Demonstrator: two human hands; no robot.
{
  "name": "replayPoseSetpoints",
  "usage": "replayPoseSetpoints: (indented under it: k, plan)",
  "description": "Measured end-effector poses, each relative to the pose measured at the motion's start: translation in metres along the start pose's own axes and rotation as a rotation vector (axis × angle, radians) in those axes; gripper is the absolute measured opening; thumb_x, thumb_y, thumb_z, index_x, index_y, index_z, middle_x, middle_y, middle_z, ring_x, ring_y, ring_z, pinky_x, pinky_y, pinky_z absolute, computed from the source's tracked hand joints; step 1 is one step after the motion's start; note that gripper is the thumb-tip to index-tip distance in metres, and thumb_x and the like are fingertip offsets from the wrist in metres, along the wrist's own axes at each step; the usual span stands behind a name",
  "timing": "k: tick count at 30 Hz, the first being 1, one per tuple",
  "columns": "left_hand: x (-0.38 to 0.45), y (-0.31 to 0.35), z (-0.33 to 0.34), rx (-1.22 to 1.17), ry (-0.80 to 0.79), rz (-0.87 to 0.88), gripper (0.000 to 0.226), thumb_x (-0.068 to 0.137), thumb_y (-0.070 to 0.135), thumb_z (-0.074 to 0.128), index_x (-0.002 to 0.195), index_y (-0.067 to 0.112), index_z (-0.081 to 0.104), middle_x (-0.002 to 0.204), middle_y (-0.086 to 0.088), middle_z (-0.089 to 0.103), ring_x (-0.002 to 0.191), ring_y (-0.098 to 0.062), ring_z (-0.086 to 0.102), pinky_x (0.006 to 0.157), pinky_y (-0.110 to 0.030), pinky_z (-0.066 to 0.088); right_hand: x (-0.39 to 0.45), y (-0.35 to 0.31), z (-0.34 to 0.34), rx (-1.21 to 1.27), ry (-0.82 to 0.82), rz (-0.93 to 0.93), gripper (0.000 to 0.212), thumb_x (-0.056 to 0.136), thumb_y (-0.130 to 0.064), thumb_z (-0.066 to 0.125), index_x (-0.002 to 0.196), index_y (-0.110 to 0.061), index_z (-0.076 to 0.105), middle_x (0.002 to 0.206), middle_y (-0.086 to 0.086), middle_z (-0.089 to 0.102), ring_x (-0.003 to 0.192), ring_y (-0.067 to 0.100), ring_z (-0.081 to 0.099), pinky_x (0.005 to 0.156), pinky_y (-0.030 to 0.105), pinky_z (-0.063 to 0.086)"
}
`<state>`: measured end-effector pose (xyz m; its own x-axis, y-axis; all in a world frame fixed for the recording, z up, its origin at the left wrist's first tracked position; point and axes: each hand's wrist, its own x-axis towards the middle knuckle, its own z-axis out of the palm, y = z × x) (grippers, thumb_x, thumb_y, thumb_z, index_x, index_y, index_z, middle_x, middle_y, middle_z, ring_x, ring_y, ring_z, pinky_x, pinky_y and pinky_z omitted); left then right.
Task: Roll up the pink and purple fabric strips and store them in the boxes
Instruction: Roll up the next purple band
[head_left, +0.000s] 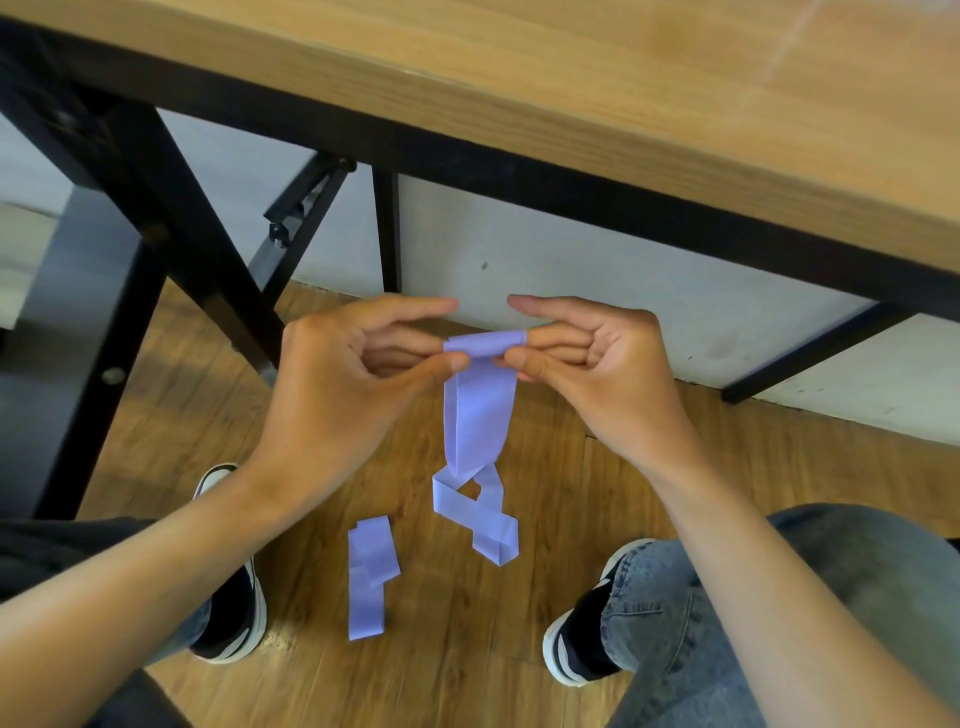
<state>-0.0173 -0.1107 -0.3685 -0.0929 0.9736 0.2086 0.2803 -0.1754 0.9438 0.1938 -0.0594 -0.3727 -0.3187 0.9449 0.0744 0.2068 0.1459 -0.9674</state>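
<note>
Between both hands' fingers (457, 361), rolled purple strip (480, 415) end, tail hanging

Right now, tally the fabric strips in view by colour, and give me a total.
Purple strips: 2, one held strip being rolled between the left hand and right hand, one loose strip on the floor.
Pink strips: 0 in view.
Total: 2

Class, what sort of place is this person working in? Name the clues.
Probably an indoor workroom or classroom: a wooden table on black metal legs, wood-look flooring and a plain white wall.
</note>
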Motion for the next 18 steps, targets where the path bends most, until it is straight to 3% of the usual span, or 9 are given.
replayPoseSetpoints:
  k: [4, 7, 9, 12, 14, 18]
  plan:
    - [-0.001, -0.004, -0.001, 0.187, -0.041, 0.116, 0.023, 0.084, 0.016, 0.08, 0.107, 0.017, 0.078, 0.094, 0.012, 0.076, 0.086, 0.002, 0.073, 0.08, -0.018, 0.059, -0.002, 0.005, 0.0, -0.211, 0.023, -0.081, 0.018, 0.091, -0.009, 0.075, 0.108, -0.012, 0.078, 0.09, -0.003, 0.079, 0.084, 0.011, 0.076, 0.079, 0.033, 0.063]
    - [0.002, -0.008, -0.001, 0.335, -0.066, 0.206, 0.014, 0.089, 0.018, 0.076, 0.103, 0.014, 0.077, 0.097, 0.004, 0.069, 0.089, -0.006, 0.067, 0.077, -0.017, 0.054, -0.003, 0.005, 0.003, -0.254, 0.011, -0.106, 0.013, 0.092, -0.011, 0.075, 0.103, -0.018, 0.078, 0.078, -0.005, 0.076, 0.072, 0.014, 0.075, 0.07, 0.031, 0.062]
    - [0.005, -0.011, -0.001, 0.395, -0.089, 0.224, 0.015, 0.094, 0.021, 0.069, 0.106, 0.013, 0.072, 0.106, 0.002, 0.062, 0.095, -0.009, 0.062, 0.079, -0.023, 0.054, -0.003, 0.003, 0.004, -0.193, 0.0, -0.084, 0.013, 0.092, -0.01, 0.075, 0.101, -0.02, 0.077, 0.079, -0.004, 0.076, 0.074, 0.015, 0.076, 0.071, 0.032, 0.062]
    - [0.004, -0.012, -0.002, 0.339, -0.13, 0.198, 0.013, 0.099, 0.019, 0.063, 0.111, 0.013, 0.064, 0.102, 0.005, 0.07, 0.095, -0.01, 0.069, 0.08, -0.032, 0.058, -0.003, 0.001, 0.006, -0.155, -0.009, -0.064, 0.013, 0.09, -0.012, 0.078, 0.1, -0.019, 0.078, 0.083, -0.005, 0.077, 0.079, 0.015, 0.076, 0.073, 0.034, 0.063]
    - [0.002, -0.012, -0.002, 0.277, -0.131, 0.184, 0.013, 0.098, 0.012, 0.064, 0.111, 0.01, 0.064, 0.097, 0.005, 0.073, 0.093, -0.004, 0.071, 0.082, -0.023, 0.059, -0.002, 0.0, 0.006, -0.179, -0.002, -0.077, 0.012, 0.089, -0.014, 0.079, 0.099, -0.019, 0.079, 0.085, -0.008, 0.073, 0.079, 0.015, 0.073, 0.071, 0.034, 0.062]
    - [0.001, -0.007, 0.0, 0.173, -0.09, 0.17, 0.014, 0.094, 0.005, 0.07, 0.107, 0.01, 0.07, 0.096, 0.009, 0.074, 0.091, -0.002, 0.072, 0.079, -0.013, 0.055, 0.001, -0.001, 0.006, -0.29, -0.005, -0.164, 0.007, 0.093, -0.014, 0.074, 0.098, -0.019, 0.075, 0.098, -0.006, 0.06, 0.091, 0.015, 0.063, 0.069, 0.022, 0.054]
